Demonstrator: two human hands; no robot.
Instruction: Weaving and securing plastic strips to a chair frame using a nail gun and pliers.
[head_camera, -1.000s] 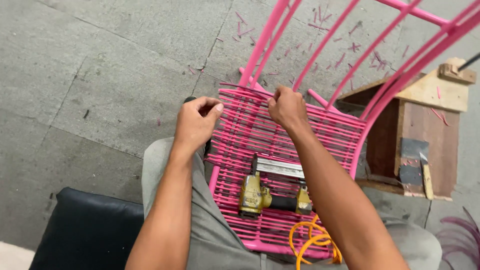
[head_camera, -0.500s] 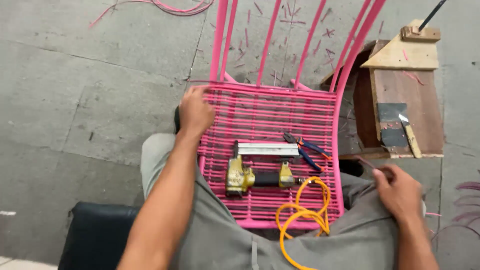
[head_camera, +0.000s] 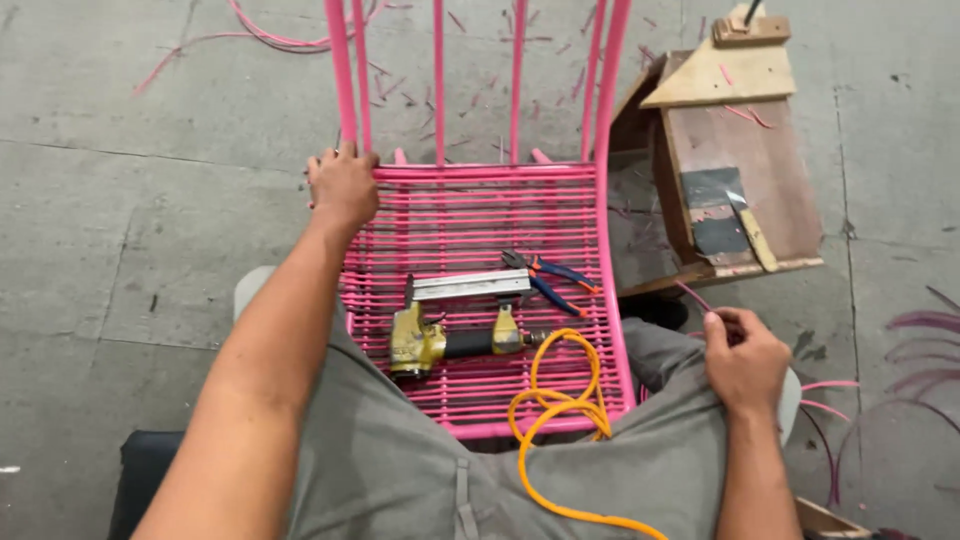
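A pink chair frame (head_camera: 470, 200) with a seat woven of pink cord rests against my lap. My left hand (head_camera: 342, 186) grips the seat's far left corner beside an upright bar. Off the seat's right edge, over my right knee, my right hand (head_camera: 745, 357) pinches the end of a thin pink cord (head_camera: 692, 294). On the woven seat lie a yellow pneumatic staple gun (head_camera: 455, 325) with an orange coiled air hose (head_camera: 555, 410) and blue-handled pliers (head_camera: 550, 277).
A wooden box stand (head_camera: 735, 170) with a knife-like tool (head_camera: 752, 232) on its top stands to the right of the chair. Pink cord scraps litter the concrete floor (head_camera: 150, 200). More cords (head_camera: 915, 350) lie at the far right. A black cushion (head_camera: 150, 460) sits under me.
My right hand left the seat's back edge and swung down to the right, where it now holds a pink cord. My view shifted, showing more of the seat and the pliers.
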